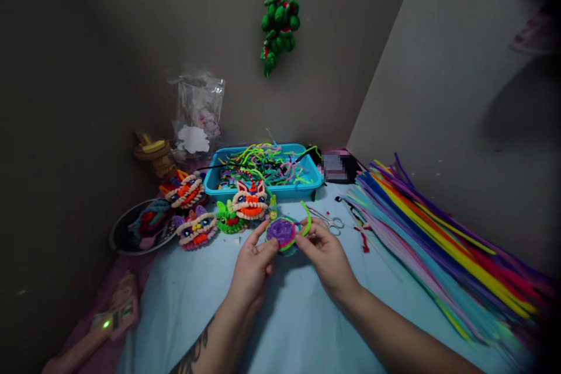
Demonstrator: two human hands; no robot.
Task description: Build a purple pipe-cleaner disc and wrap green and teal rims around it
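Between my two hands is a round purple pipe-cleaner piece with pink, green and teal edging. My left hand pinches its left side, thumb on the front and fingers at the rim. A lime green pipe cleaner curves up from the right side of the piece. My right hand pinches it close to the rim with thumb and fingers. Just beyond my hands stands a lion-head figure in orange and cream. Small scissors lie to the right, past my right hand.
A blue tray of pipe-cleaner scraps stands at the back. Long coloured pipe cleaners spread over the right side. More figures and a dark bowl sit left. A pink glue gun lies near left. Green decorations hang above.
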